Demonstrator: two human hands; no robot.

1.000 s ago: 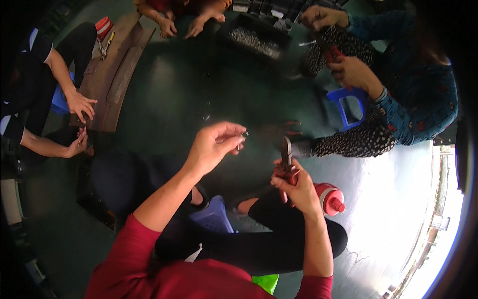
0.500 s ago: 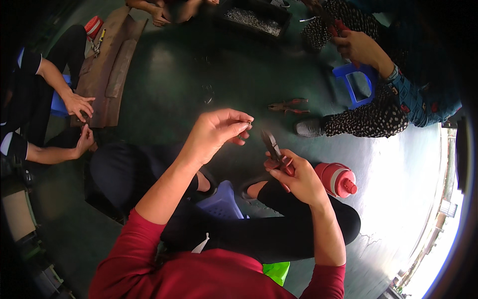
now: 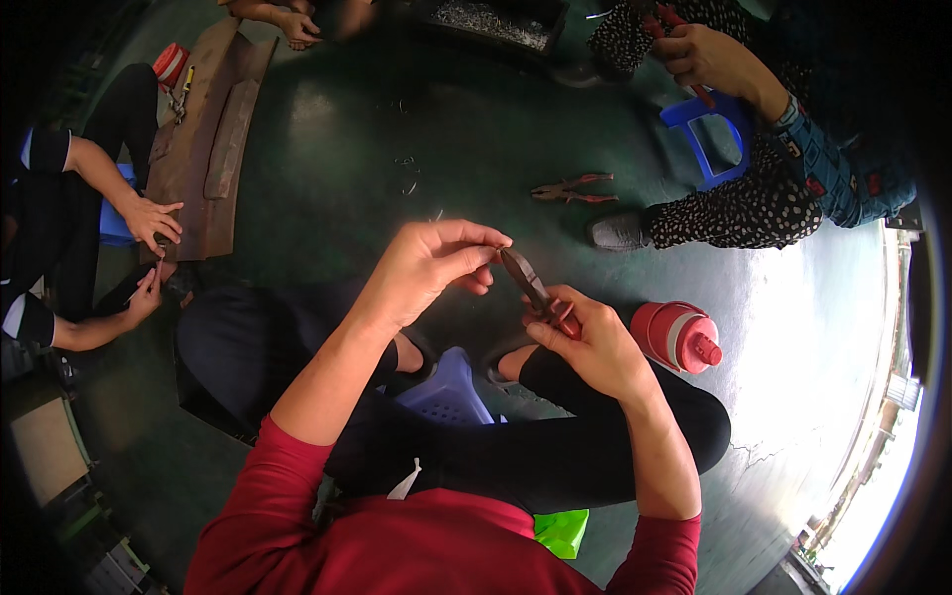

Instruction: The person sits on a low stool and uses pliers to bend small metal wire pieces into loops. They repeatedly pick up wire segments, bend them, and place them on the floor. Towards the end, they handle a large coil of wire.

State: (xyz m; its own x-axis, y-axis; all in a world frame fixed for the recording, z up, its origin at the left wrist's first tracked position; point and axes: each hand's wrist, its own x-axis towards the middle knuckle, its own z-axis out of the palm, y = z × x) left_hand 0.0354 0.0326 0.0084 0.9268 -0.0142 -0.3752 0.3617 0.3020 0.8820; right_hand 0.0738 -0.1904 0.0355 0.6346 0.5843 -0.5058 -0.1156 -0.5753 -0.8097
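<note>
My left hand (image 3: pixel 441 263) is closed in a pinch, thumb against forefinger, around a small piece too tiny to name. My right hand (image 3: pixel 598 342) grips a pair of pliers (image 3: pixel 529 279) with red handles and dark jaws. The jaws' tips reach up to the left fingertips, at the small piece. Whether they bite on it is hidden by the fingers. Both hands are raised above my knees, over the dark green floor.
Another pair of pliers (image 3: pixel 573 188) and small wire bits (image 3: pixel 409 188) lie ahead on the floor. A red jug (image 3: pixel 684 337) stands by my right knee. Co-workers sit left, beside a brown metal channel (image 3: pixel 193 149), and right, on a blue stool (image 3: pixel 709 139). A black tray (image 3: pixel 486 35) holds metal bits.
My right hand has brought the pliers left and up, so the jaws now meet my left fingertips. The left hand has barely moved.
</note>
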